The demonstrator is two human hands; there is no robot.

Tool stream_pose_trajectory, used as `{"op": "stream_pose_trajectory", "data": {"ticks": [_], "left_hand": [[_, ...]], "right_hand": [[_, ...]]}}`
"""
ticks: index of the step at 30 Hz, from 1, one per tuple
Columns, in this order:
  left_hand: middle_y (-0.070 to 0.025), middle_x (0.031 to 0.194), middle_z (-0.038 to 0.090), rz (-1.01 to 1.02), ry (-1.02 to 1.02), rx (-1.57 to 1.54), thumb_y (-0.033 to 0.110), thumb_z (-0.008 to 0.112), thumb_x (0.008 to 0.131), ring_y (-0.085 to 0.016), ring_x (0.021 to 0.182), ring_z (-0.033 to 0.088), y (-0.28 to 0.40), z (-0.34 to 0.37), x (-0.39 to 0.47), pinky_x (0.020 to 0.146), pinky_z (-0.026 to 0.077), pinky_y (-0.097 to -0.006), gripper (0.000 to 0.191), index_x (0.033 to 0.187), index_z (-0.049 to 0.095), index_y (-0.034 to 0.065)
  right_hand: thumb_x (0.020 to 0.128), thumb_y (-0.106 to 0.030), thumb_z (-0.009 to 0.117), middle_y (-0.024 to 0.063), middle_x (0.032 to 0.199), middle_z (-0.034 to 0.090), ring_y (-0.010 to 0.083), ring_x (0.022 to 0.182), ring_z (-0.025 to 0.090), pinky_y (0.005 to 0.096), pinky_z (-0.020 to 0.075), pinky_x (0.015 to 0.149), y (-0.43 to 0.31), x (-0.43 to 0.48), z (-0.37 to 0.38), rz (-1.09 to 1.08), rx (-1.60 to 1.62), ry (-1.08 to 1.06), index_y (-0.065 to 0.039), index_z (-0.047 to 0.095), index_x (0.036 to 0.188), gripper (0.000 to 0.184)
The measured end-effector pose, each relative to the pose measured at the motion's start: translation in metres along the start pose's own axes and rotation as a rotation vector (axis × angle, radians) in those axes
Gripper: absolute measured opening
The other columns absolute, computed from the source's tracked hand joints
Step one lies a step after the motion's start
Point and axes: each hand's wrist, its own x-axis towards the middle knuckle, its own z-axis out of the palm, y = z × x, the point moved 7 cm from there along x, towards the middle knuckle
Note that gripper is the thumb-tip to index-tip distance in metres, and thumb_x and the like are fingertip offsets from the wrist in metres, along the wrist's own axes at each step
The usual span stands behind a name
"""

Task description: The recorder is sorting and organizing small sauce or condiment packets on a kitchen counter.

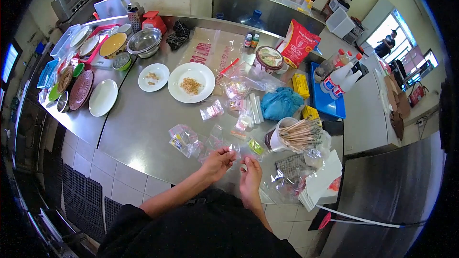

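Observation:
Near the front edge of the steel table, my left hand (219, 163) and my right hand (251, 175) are close together, thumbs against fingers, pinching what looks like a small clear plastic bag (235, 150) between them. Just beyond them lie a bright green packet (255, 147) and, to the left, crumpled clear plastic bags (186, 139). Farther off are a small packet with pink print (211, 110), wrapped white tubes (255, 109) and a knotted blue plastic bag (282, 103). A white tub (278, 139) of thin wooden sticks stands to the right of my hands.
A white plate (192, 95) of brownish shreds and a smaller plate (153, 85) sit on the table (143, 129). Bowls and dishes crowd the left. A blue tray (328, 104) with bottles and stacked white sheets (322, 179) are at right. A person (387, 44) stands far off.

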Motion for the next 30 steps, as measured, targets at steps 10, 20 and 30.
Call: {"op": "stream_pose_trajectory", "data": {"ticks": [10, 20, 30], "left_hand": [[0.0049, 0.074, 0.053, -0.004, 0.14, -0.051, 0.019, 0.057, 0.083, -0.008, 0.07, 0.048, -0.005, 0.018, -0.013, 0.063, 0.034, -0.025, 0.011, 0.077, 0.05, 0.0151], [0.0025, 0.077, 0.052, 0.179, 0.081, 0.225, 0.01, 0.062, 0.078, -0.007, 0.072, 0.047, 0.007, 0.02, -0.009, 0.063, 0.035, -0.0236, 0.014, 0.078, 0.048, 0.0125], [-0.0042, 0.096, 0.05, 0.376, -0.262, 0.898, 0.015, 0.069, 0.07, -0.014, 0.09, 0.048, 0.04, 0.042, -0.02, 0.079, 0.039, -0.0269, 0.057, 0.121, 0.044, 0.0086]], "right_hand": [[0.082, -0.01, 0.056, 0.0005, 0.094, 0.056, 0.0075, 0.078, 0.051, 0.0198, 0.0385, 0.065, 0.0, -0.016, 0.038, 0.061, 0.032, -0.153, -0.002, 0.057, 0.101, 0.021], [0.081, -0.013, 0.057, -0.0001, 0.104, 0.051, 0.0085, 0.086, 0.049, 0.0232, 0.0353, 0.071, -0.018, -0.015, 0.032, -0.225, -0.233, -0.21, -0.002, 0.062, 0.089, 0.015], [0.08, -0.015, 0.056, -0.0006, 0.084, 0.058, 0.0096, 0.075, 0.052, 0.0239, 0.0365, 0.066, -0.012, -0.017, 0.022, 0.256, 0.103, -0.322, -0.007, 0.059, 0.088, 0.012]]}}
